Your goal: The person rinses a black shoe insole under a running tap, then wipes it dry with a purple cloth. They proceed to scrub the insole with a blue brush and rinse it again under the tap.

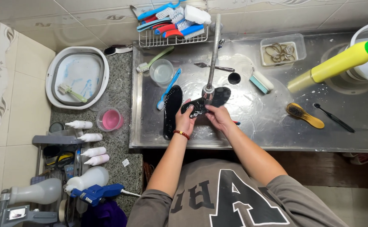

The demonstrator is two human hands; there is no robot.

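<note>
At the far left a rack (57, 159) held four white squeeze bottles (89, 145) lying on their sides, with larger white spray bottles (87, 178) below; any labels were too small to make out. Above sat a white basin (78, 75) with a brush inside, and a pink-filled clear cup (110, 119) stood on the granite. In the steel sink (276, 126), a second black insole (172, 110) lay flat beside the left hand (185, 121), whose fingers were curled around a black insole (205, 101) held under the tap (211, 54). The right hand (218, 117) pinched the same insole from the other side. Its middle was hidden by the tap's nozzle. Farther right lay a clear tub (282, 51) of dark laces, and a yellow bottle (339, 63) with a green cap, partly cut off by the frame edge.
</note>
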